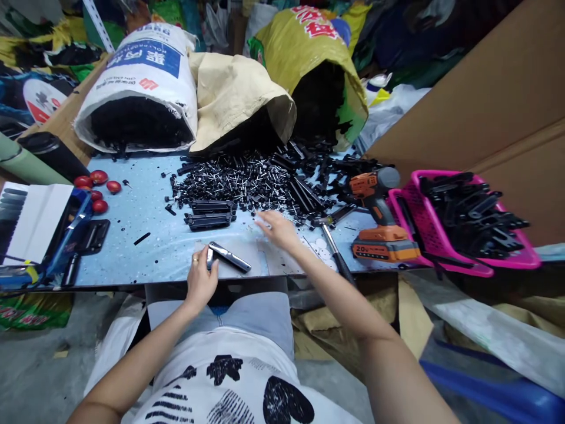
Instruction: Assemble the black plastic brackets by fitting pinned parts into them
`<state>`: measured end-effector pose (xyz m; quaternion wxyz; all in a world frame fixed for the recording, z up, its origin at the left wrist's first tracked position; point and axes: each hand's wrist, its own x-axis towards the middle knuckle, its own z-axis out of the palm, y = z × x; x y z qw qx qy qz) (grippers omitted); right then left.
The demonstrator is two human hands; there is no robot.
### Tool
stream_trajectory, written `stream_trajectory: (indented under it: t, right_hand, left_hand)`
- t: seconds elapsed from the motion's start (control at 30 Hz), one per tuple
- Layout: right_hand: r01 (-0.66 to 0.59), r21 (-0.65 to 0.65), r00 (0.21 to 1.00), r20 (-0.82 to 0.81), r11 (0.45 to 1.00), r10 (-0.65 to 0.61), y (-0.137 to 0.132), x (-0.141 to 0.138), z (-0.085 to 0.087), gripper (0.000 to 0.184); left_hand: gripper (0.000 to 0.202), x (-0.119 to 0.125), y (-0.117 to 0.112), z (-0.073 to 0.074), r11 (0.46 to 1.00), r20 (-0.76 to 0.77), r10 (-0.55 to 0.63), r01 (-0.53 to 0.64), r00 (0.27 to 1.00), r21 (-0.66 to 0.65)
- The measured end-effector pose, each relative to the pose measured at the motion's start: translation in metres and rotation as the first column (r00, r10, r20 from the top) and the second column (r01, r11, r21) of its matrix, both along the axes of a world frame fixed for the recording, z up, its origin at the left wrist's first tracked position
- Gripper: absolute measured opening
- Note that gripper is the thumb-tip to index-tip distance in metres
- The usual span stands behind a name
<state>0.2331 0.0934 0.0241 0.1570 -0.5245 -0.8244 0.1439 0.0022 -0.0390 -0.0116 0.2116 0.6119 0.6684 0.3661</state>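
My left hand (203,278) grips a black hinged plastic part (232,257) near the table's front edge. The part is bent into a V, one long arm slanting to the right and a short arm by my thumb. My right hand (279,229) is at the near edge of a heap of small black pieces with metal pins (238,182). Its fingers are stretched out and slightly apart, and I see nothing held in them. Two long black parts (210,220) lie side by side between my hands and the heap.
An orange cordless drill (382,241) stands at right, with a hammer (335,253) beside it. Pink baskets (435,218) hold black parts. Behind the heap lie a white sack (136,76), a beige sack (238,94) and a yellow sack (304,53). Red fruits (99,176) sit at left.
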Motion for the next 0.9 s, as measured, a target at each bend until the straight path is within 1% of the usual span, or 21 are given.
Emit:
stream_trajectory:
  t: [0.03, 0.07, 0.1, 0.13, 0.17, 0.2, 0.23, 0.27, 0.37, 0.4, 0.47, 0.53, 0.57, 0.63, 0.67, 0.7, 0.73, 0.77, 0.83, 0.87, 0.9]
  right_hand:
    - [0.118, 0.035, 0.992, 0.046, 0.992, -0.119, 0.019, 0.018, 0.004, 0.046]
    - [0.216, 0.077, 0.97, 0.094, 0.973, -0.223, 0.037, 0.036, 0.007, 0.046]
    - [0.319, 0.122, 0.932, 0.136, 0.94, -0.335, 0.054, 0.052, 0.009, 0.046]
    - [0.411, 0.14, 0.885, 0.174, 0.901, -0.431, 0.07, 0.066, 0.011, 0.045]
    - [0.478, 0.125, 0.843, 0.214, 0.87, -0.494, 0.084, 0.078, 0.011, 0.045]
    - [0.528, 0.09, 0.808, 0.251, 0.844, -0.533, 0.096, 0.088, 0.011, 0.044]
    - [0.559, 0.039, 0.789, 0.283, 0.828, -0.546, 0.106, 0.095, 0.01, 0.043]
    - [0.574, -0.013, 0.782, 0.306, 0.819, -0.543, 0.114, 0.1, 0.01, 0.04]
    - [0.584, -0.095, 0.784, 0.321, 0.806, -0.531, 0.127, 0.107, 0.012, 0.038]
    - [0.584, -0.092, 0.786, 0.313, 0.807, -0.533, 0.127, 0.106, 0.015, 0.04]
    - [0.565, -0.034, 0.8, 0.27, 0.825, -0.536, 0.122, 0.102, 0.022, 0.047]
    - [0.503, 0.048, 0.839, 0.214, 0.863, -0.5, 0.106, 0.093, 0.03, 0.054]
    - [0.44, 0.067, 0.875, 0.195, 0.896, -0.444, 0.094, 0.086, 0.032, 0.055]
    - [0.247, 0.007, 0.951, 0.19, 0.969, -0.244, 0.059, 0.07, 0.032, 0.051]
    - [0.104, -0.051, 0.978, 0.185, 0.993, -0.092, 0.038, 0.06, 0.03, 0.044]
    - [-0.038, -0.112, 0.983, 0.175, 0.993, 0.057, 0.016, 0.051, 0.026, 0.039]
    - [-0.193, -0.164, 0.963, 0.158, 0.967, 0.219, -0.005, 0.042, 0.02, 0.037]
    - [-0.361, -0.166, 0.907, 0.165, 0.918, 0.387, -0.025, 0.033, 0.015, 0.037]
    - [-0.482, -0.16, 0.831, 0.228, 0.861, 0.507, -0.055, 0.018, 0.004, 0.037]
    - [-0.49, -0.16, 0.813, 0.269, 0.857, 0.516, -0.064, 0.012, 0.001, 0.038]
    - [-0.468, -0.166, 0.813, 0.306, 0.868, 0.496, -0.069, 0.007, -0.001, 0.038]
  left_hand:
    - [0.045, -0.001, 0.002, 0.006, 0.994, -0.17, -0.101, 0.106, 0.98, 0.026]
    - [0.044, -0.002, 0.005, 0.011, 0.972, -0.314, -0.212, 0.233, 0.925, 0.03]
    - [0.041, -0.002, 0.01, 0.016, 0.931, -0.419, -0.328, 0.365, 0.847, 0.008]
    - [0.039, -0.001, 0.016, 0.02, 0.871, -0.485, -0.444, 0.49, 0.753, -0.036]
    - [0.038, 0.0, 0.022, 0.022, 0.81, -0.526, -0.531, 0.579, 0.664, -0.087]
    - [0.038, 0.001, 0.028, 0.023, 0.768, -0.554, -0.58, 0.627, 0.597, -0.129]
    - [0.038, 0.003, 0.034, 0.023, 0.753, -0.576, -0.596, 0.638, 0.559, -0.16]
    - [0.038, 0.003, 0.038, 0.023, 0.766, -0.599, -0.582, 0.618, 0.55, -0.176]
    - [0.034, 0.001, 0.043, 0.021, 0.849, -0.655, -0.477, 0.501, 0.587, -0.17]
    - [0.033, 0.0, 0.043, 0.02, 0.866, -0.666, -0.453, 0.47, 0.593, -0.17]
    - [0.032, -0.003, 0.043, 0.02, 0.876, -0.673, -0.446, 0.441, 0.59, -0.193]
    - [0.033, -0.004, 0.043, 0.018, 0.866, -0.646, -0.477, 0.447, 0.596, -0.226]
    - [0.034, -0.004, 0.044, 0.017, 0.858, -0.621, -0.495, 0.456, 0.608, -0.237]
    - [0.036, -0.004, 0.047, 0.016, 0.838, -0.562, -0.533, 0.488, 0.633, -0.245]
    - [0.035, -0.003, 0.049, 0.015, 0.825, -0.532, -0.555, 0.508, 0.64, -0.25]
    - [0.035, -0.003, 0.051, 0.015, 0.809, -0.504, -0.579, 0.528, 0.641, -0.259]
    - [0.034, -0.002, 0.054, 0.015, 0.794, -0.478, -0.602, 0.545, 0.639, -0.27]
    - [0.034, -0.002, 0.055, 0.016, 0.779, -0.455, -0.622, 0.561, 0.637, -0.281]
    - [0.035, 0.0, 0.057, 0.019, 0.766, -0.425, -0.641, 0.571, 0.639, -0.296]
    - [0.035, 0.0, 0.057, 0.021, 0.767, -0.417, -0.64, 0.567, 0.646, -0.3]
    - [0.036, 0.001, 0.057, 0.023, 0.77, -0.411, -0.637, 0.563, 0.652, -0.301]
